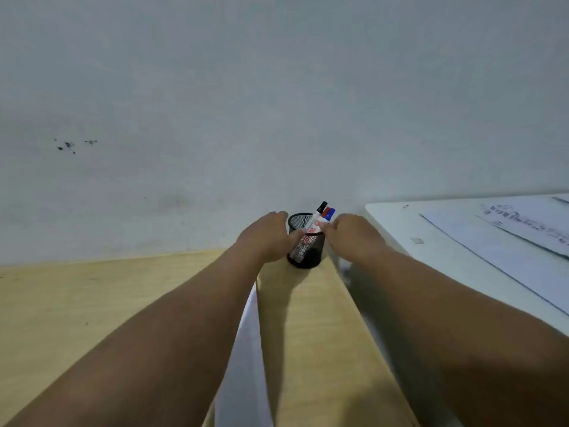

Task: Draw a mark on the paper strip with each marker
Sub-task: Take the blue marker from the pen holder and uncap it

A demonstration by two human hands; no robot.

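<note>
A black mesh pen cup (308, 252) stands at the far edge of the wooden desk (92, 303), against the wall. Three markers lean in it: one with a black cap (322, 206), one red (326, 211), one blue (330, 214). My left hand (266, 234) wraps the cup's left side, thumb on the rim. My right hand (349, 231) pinches a white marker barrel just under the caps; which marker it is I cannot tell. A white paper strip (246, 349) runs lengthwise between my forearms, partly hidden by my left arm.
A white table (397, 223) adjoins the desk on the right and carries printed sheets (508, 238). A narrow gap (348, 269) separates the two surfaces. The pale wall (215, 118) with a few dark specks rises right behind the cup.
</note>
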